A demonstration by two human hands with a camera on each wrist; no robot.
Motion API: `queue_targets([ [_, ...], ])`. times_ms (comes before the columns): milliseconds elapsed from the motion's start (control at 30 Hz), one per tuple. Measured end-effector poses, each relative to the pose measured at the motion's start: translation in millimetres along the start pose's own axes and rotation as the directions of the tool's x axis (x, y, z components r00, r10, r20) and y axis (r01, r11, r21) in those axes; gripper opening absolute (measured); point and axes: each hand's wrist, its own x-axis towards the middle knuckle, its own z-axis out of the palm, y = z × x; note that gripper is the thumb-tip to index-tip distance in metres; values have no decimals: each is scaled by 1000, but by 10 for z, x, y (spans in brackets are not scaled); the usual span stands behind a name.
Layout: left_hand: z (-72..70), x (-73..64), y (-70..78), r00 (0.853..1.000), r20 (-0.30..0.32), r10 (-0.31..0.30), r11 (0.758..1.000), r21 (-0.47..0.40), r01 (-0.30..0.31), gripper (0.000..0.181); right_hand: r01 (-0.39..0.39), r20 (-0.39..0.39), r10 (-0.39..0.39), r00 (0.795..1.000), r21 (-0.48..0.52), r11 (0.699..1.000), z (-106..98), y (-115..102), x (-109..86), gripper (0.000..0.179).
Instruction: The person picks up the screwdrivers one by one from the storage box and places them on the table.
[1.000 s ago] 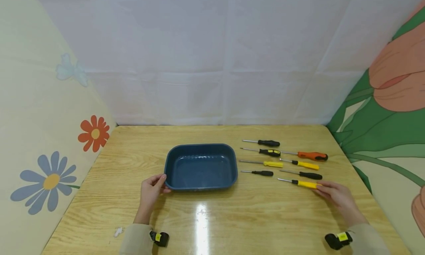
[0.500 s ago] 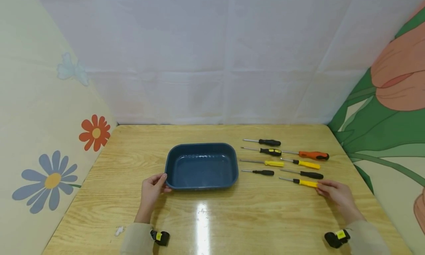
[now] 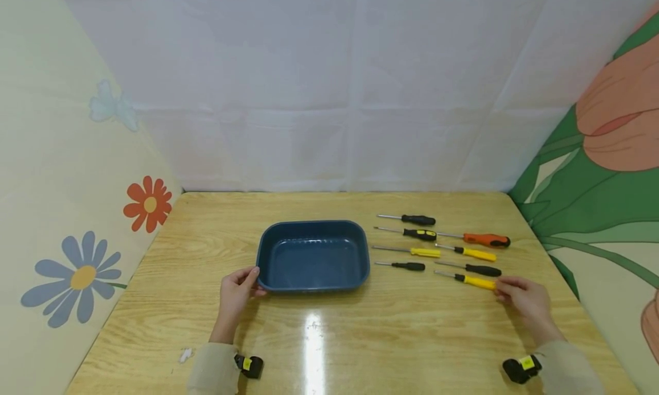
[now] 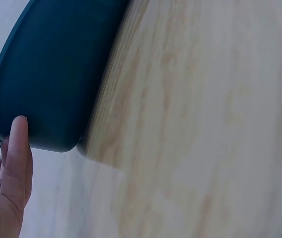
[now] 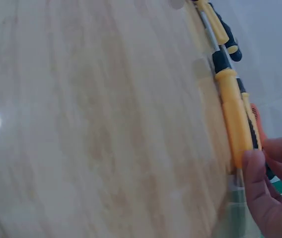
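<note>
In the head view, my left hand (image 3: 239, 289) holds the near left corner of a dark blue rectangular basin (image 3: 313, 289). The thumb lies on the rim, and the left wrist view has fingers against the outer wall of the basin (image 4: 51, 74). My right hand (image 3: 527, 303) pinches the handle end of a yellow screwdriver (image 3: 479, 282), the nearest in the right group. Its shaft points left, toward the basin. The right wrist view gives the yellow screwdriver's handle (image 5: 235, 119) with the thumb at its end.
Several screwdrivers lie right of the basin, shafts leftward: a black one (image 3: 483, 270) just behind the held one, an orange one (image 3: 486, 240), another yellow one (image 3: 479, 254). A white wall cloth (image 3: 329, 126) stands behind the wooden table (image 3: 370, 349).
The pinched yellow screwdriver has shifted slightly right with my right hand and slants a little more, tip farther back. My left hand still holds the basin.
</note>
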Motion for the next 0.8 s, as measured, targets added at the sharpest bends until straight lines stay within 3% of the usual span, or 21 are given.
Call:
queue_targets([
  [200, 2, 3, -2, 998, -56, 35, 999, 29, -34, 29, 36, -71, -41, 997, -79, 996, -71, -68, -11, 38],
  [367, -12, 20, 27, 982, -146, 120, 989, 106, -105, 22, 78, -89, -86, 992, -91, 993, -44, -4, 164, 34],
  [467, -47, 17, 45, 964, -174, 203, 962, 217, -164, 19, 189, -110, -209, 972, -170, 967, 38, 176, 378, 37],
  [533, -68, 7, 57, 945, -174, 275, 932, 291, -218, 17, 261, -129, -301, 945, -258, 930, 113, 309, 506, 38],
  [600, -83, -6, 75, 915, -164, 368, 885, 363, -291, 14, 330, -147, -392, 908, -324, 887, 197, 412, 610, 34],
  [667, -84, -23, 105, 868, -132, 479, 816, 431, -385, 11, 389, -144, -461, 875, -355, 850, 277, 421, 645, 30],
  [800, -56, -63, 220, 739, -3, 674, 614, 559, -557, 5, 525, -87, -584, 807, -347, 777, 402, 111, 433, 28],
])
